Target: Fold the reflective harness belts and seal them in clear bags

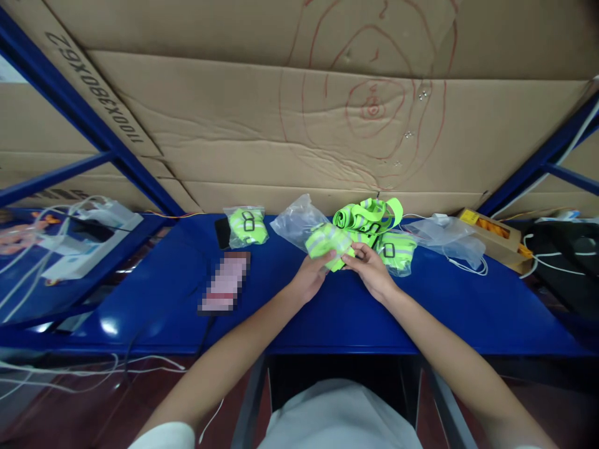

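Observation:
Between my two hands is a folded neon-yellow reflective strap [330, 240] with a pale silver stripe. My left hand [312, 274] grips its lower left side, fingers closed round it. My right hand [369, 267] pinches its right edge close to something small and dark. Just behind lie loose rolled neon straps [367, 215]. A bagged neon strap with a black buckle [397, 251] sits right beside my right hand. Behind the held strap, to the left, stands a crumpled clear plastic bag [298, 218].
Another bagged strap [248, 226] lies at the left on a black object [222, 232], with a blurred-out phone [225, 282] in front. On the right are clear bags [452, 240], white cables and an open cardboard box [496, 237]. Cardboard [234, 125] walls the blue table's [154, 293] back.

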`<state>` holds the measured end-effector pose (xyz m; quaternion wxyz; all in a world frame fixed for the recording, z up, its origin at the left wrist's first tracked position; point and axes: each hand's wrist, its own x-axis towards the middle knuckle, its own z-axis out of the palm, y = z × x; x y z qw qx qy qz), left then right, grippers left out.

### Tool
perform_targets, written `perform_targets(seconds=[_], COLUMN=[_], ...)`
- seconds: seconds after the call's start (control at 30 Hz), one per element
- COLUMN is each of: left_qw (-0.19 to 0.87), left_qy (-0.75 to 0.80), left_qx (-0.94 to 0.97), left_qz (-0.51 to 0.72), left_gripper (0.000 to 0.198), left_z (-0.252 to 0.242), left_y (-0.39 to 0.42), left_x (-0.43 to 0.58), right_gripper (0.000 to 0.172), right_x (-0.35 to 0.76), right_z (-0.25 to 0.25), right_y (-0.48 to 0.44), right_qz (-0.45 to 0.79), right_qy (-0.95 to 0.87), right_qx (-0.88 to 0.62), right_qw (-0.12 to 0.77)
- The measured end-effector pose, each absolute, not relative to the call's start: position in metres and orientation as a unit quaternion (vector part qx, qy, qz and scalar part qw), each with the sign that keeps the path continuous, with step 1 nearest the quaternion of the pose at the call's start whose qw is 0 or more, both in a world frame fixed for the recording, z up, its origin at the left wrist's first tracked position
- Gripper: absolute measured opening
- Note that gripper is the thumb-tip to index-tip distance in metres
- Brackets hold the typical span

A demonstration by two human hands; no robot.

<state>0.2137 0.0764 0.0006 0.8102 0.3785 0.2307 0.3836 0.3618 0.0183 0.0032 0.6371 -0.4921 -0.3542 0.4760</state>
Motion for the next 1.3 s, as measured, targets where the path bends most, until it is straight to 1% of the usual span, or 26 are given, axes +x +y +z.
perform_targets(seconds=[0.1, 0.23, 0.33, 0.37, 0.4, 0.43, 0.47, 0.53, 0.57, 0.6, 0.63, 0.67, 0.7, 0.73, 0.77, 0.83, 0.87, 0.9, 1.0, 1.1, 1.23, 1.3], left_qw=[0.816, 0.825, 0.833, 0.835, 0.836, 0.837, 0.837, 0.84, 0.841, 0.84, 0.832, 0.813, 0.785, 0.754, 0.722, 0.672, 0.66, 0.658, 0.673, 0.69, 0.723, 0.725], left_qy=[0.235, 0.26, 0.281, 0.286, 0.291, 0.296, 0.298, 0.291, 0.275, 0.251, 0.221, 0.193, 0.177, 0.176, 0.195, 0.253, 0.283, 0.305, 0.364, 0.375, 0.336, 0.328], left_qx=[0.38, 0.383, 0.39, 0.393, 0.397, 0.403, 0.41, 0.427, 0.443, 0.467, 0.503, 0.545, 0.588, 0.62, 0.632, 0.604, 0.581, 0.567, 0.535, 0.524, 0.539, 0.545], left_qz=[0.366, 0.324, 0.274, 0.257, 0.241, 0.225, 0.208, 0.168, 0.142, 0.112, 0.082, 0.068, 0.083, 0.127, 0.202, 0.345, 0.384, 0.39, 0.357, 0.328, 0.271, 0.262], left_gripper=[0.052, 0.046, 0.044, 0.043, 0.04, 0.038, 0.037, 0.037, 0.043, 0.052, 0.065, 0.076, 0.081, 0.081, 0.074, 0.055, 0.049, 0.049, 0.057, 0.061, 0.048, 0.041], left_z=[-0.004, -0.007, -0.002, 0.0, 0.004, 0.008, 0.014, 0.027, 0.035, 0.043, 0.052, 0.059, 0.065, 0.069, 0.071, 0.065, 0.059, 0.05, 0.022, 0.005, 0.007, 0.01], left_y=[0.072, 0.067, 0.065, 0.065, 0.065, 0.064, 0.063, 0.063, 0.063, 0.064, 0.066, 0.069, 0.072, 0.076, 0.081, 0.09, 0.094, 0.098, 0.106, 0.109, 0.111, 0.112], left_x=[0.217, 0.214, 0.205, 0.2, 0.196, 0.192, 0.188, 0.179, 0.175, 0.171, 0.166, 0.163, 0.16, 0.159, 0.16, 0.168, 0.174, 0.18, 0.195, 0.199, 0.191, 0.187], right_gripper=[0.054, 0.038, 0.02, 0.019, 0.023, 0.031, 0.041, 0.057, 0.059, 0.057, 0.053, 0.049, 0.044, 0.04, 0.039, 0.041, 0.044, 0.045, 0.049, 0.052, 0.05, 0.047], right_x=[0.361, 0.368, 0.38, 0.384, 0.389, 0.392, 0.396, 0.4, 0.402, 0.404, 0.406, 0.407, 0.409, 0.41, 0.41, 0.409, 0.408, 0.407, 0.405, 0.408, 0.409, 0.407], right_z=[0.005, 0.012, 0.018, 0.021, 0.024, 0.028, 0.032, 0.04, 0.043, 0.044, 0.043, 0.04, 0.036, 0.03, 0.023, 0.009, 0.003, -0.002, -0.009, -0.01, -0.01, -0.011], right_y=[0.018, 0.012, 0.003, 0.0, -0.003, -0.006, -0.007, -0.007, -0.006, -0.004, -0.003, -0.001, 0.001, 0.003, 0.005, 0.007, 0.009, 0.01, 0.015, 0.018, 0.018, 0.018], right_qz=[0.486, 0.481, 0.406, 0.369, 0.329, 0.289, 0.254, 0.217, 0.219, 0.239, 0.278, 0.32, 0.358, 0.389, 0.412, 0.444, 0.458, 0.474, 0.509, 0.513, 0.474, 0.445], right_qy=[-0.377, -0.457, -0.51, -0.514, -0.522, -0.544, -0.584, -0.689, -0.73, -0.749, -0.737, -0.703, -0.657, -0.61, -0.571, -0.529, -0.52, -0.51, -0.488, -0.484, -0.485, -0.478], right_qx=[-0.477, -0.476, -0.515, -0.529, -0.54, -0.545, -0.542, -0.51, -0.489, -0.472, -0.467, -0.47, -0.479, -0.49, -0.499, -0.509, -0.512, -0.514, -0.519, -0.52, -0.528, -0.534], right_qw=[0.628, 0.577, 0.557, 0.565, 0.573, 0.569, 0.549, 0.466, 0.424, 0.398, 0.403, 0.428, 0.458, 0.486, 0.505, 0.514, 0.508, 0.501, 0.483, 0.482, 0.511, 0.536])
